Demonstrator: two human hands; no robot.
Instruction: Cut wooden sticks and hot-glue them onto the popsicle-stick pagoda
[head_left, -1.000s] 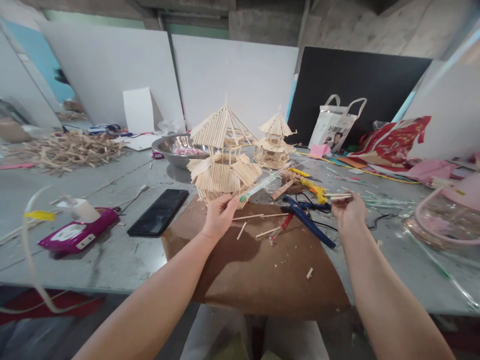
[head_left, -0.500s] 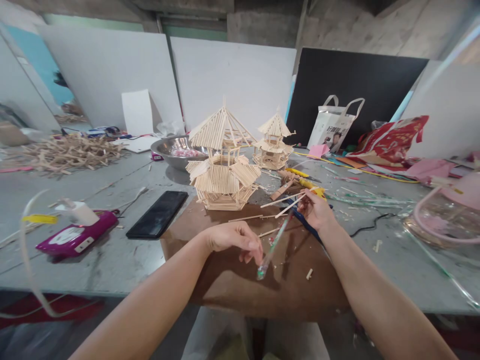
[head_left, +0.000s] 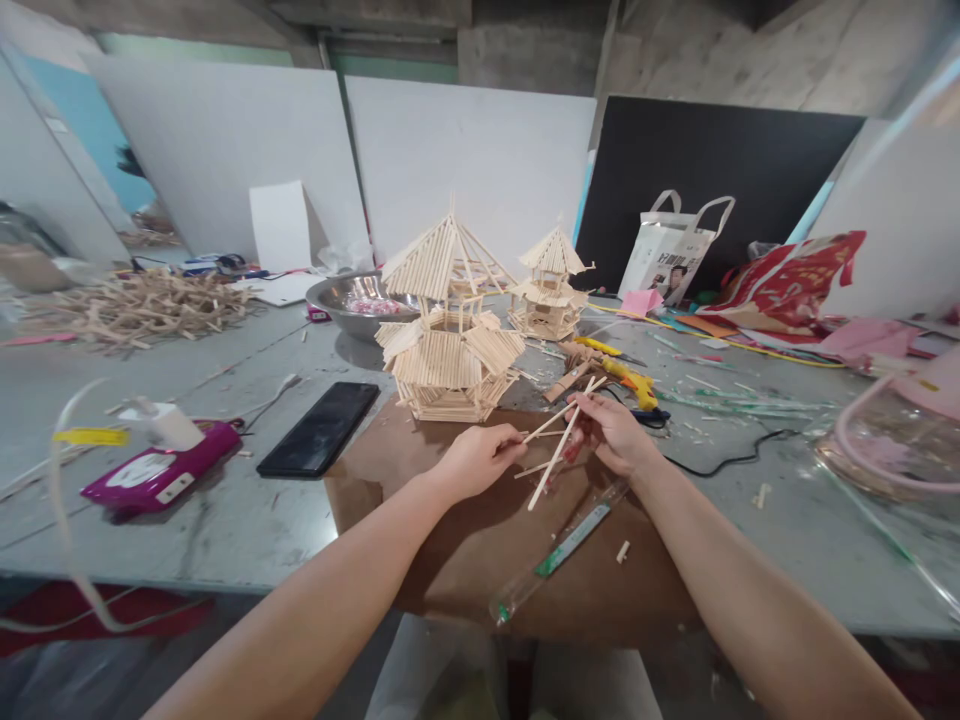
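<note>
My right hand [head_left: 611, 435] is closed on two thin wooden chopsticks [head_left: 553, 462], which cross near its fingertips. My left hand [head_left: 480, 462] pinches the lower left end of one of them. Below the hands, a clear plastic wrapper [head_left: 574, 540] with green print lies slantwise on the brown board [head_left: 450, 570]. Loose sticks lie on the board behind my fingers, partly hidden. Just beyond my hands stands a pavilion model [head_left: 452, 360] built of wooden sticks, its upper roof partly open on the right side. A smaller pavilion model [head_left: 551, 290] is behind it.
A black phone [head_left: 319, 430] and a purple power strip [head_left: 161, 468] lie to the left. Farther back are a metal bowl [head_left: 352, 315] and a heap of sticks [head_left: 150, 310]. A yellow glue gun [head_left: 630, 383] is beyond my right hand, near green-printed wrappers [head_left: 750, 402].
The wrapper has left my hands and lies on the board. My right hand has come left and nearer with the chopsticks; my left hand has moved up and taken one's end.
</note>
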